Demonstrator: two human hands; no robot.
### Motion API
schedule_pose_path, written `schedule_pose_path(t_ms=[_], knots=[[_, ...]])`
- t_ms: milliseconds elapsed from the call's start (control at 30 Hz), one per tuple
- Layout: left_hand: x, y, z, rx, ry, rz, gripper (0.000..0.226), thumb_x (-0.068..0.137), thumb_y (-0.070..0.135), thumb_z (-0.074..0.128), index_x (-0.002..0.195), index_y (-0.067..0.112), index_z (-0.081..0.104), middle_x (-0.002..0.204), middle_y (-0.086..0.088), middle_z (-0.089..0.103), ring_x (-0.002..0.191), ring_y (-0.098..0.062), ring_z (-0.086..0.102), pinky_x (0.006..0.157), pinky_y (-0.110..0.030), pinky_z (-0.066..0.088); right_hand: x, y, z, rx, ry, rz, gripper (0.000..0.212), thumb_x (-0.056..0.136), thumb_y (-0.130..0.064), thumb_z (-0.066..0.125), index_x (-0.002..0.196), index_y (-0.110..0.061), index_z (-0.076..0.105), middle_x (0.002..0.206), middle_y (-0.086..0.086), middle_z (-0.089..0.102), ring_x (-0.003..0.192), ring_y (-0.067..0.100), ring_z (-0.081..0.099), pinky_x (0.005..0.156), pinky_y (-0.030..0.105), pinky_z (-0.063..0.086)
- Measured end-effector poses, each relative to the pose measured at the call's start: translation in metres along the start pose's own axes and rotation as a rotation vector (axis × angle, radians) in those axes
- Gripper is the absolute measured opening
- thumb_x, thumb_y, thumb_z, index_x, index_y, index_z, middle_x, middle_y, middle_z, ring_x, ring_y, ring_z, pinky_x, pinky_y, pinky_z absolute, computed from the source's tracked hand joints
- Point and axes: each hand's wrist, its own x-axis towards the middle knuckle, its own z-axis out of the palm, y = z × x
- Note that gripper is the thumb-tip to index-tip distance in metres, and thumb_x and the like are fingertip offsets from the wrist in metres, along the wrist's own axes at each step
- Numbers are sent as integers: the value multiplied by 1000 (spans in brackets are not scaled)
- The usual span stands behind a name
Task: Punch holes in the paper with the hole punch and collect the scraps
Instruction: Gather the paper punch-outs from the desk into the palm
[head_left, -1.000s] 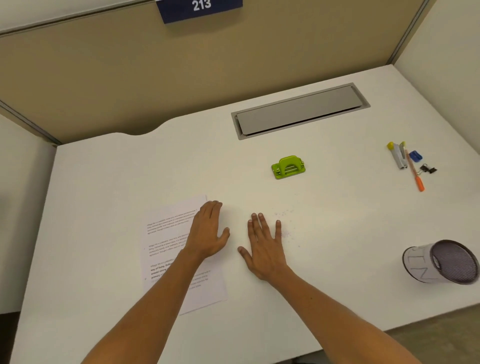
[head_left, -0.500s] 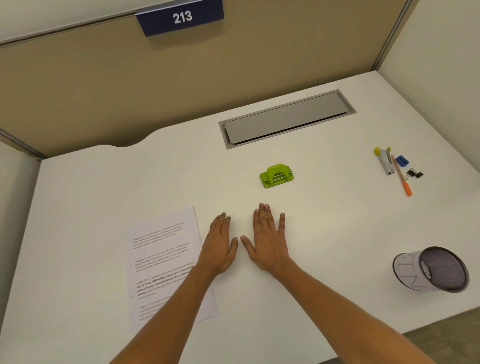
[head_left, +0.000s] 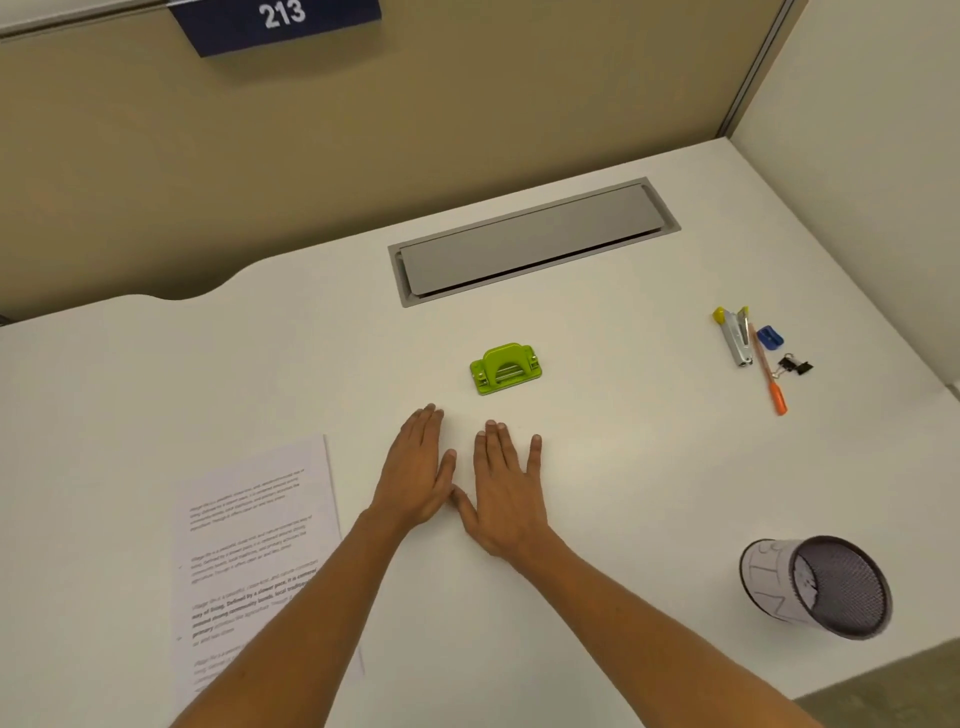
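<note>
A small green hole punch stands on the white desk, a little beyond my fingertips. A printed sheet of paper lies flat at the left, partly under my left forearm. My left hand and my right hand rest flat, palms down, side by side on the bare desk to the right of the paper, thumbs nearly touching. Neither holds anything. Any paper scraps are too small to make out.
A mesh pen cup wrapped in paper lies on its side at the front right. A stapler, an orange pen, a blue sharpener and a binder clip sit at the far right. A grey cable hatch lies behind the punch.
My left hand has slid off the paper to the right and now lies beside my right hand. Both hands have moved a little closer to the punch.
</note>
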Motion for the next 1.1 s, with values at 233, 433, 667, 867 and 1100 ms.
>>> schedule_pose_path(t_ms=[233, 433, 667, 867, 1100], knots=[[75, 26, 1, -79, 2, -101, 78, 90, 21, 67, 152, 4, 23, 157, -12, 31, 142, -30, 30, 113, -39, 32, 32, 73, -50, 480, 386, 168, 53, 93, -21, 58, 141, -3, 47, 148, 12, 48, 133, 30, 45, 106, 42, 43], [100, 29, 16, -63, 73, -205, 82, 83, 28, 76, 148, 7, 32, 141, -11, 52, 129, -31, 42, 99, -41, 42, 60, 109, -64, 657, 227, 162, 51, 83, -2, 56, 132, -7, 44, 128, 8, 56, 117, 27, 50, 95, 47, 46], [104, 32, 19, -77, 118, -253, 78, 82, 29, 77, 147, 15, 36, 134, -10, 57, 126, -28, 45, 94, -38, 44, 60, 100, -58, 578, 270, 144, 45, 82, 0, 55, 126, -7, 48, 129, 0, 56, 115, 27, 50, 90, 46, 43], [103, 32, 23, -52, 112, -262, 72, 86, 31, 73, 147, 17, 35, 138, -9, 56, 126, -27, 45, 95, -39, 45, 60, 97, -57, 552, 252, 165, 45, 82, -1, 54, 126, -9, 48, 128, -1, 56, 115, 23, 48, 93, 44, 41], [102, 34, 21, -47, 92, -257, 78, 86, 31, 73, 149, 16, 30, 141, -11, 53, 128, -28, 46, 97, -40, 45, 57, 97, -55, 604, 282, 171, 49, 84, -2, 55, 132, -8, 46, 133, 2, 54, 119, 25, 49, 98, 44, 41]])
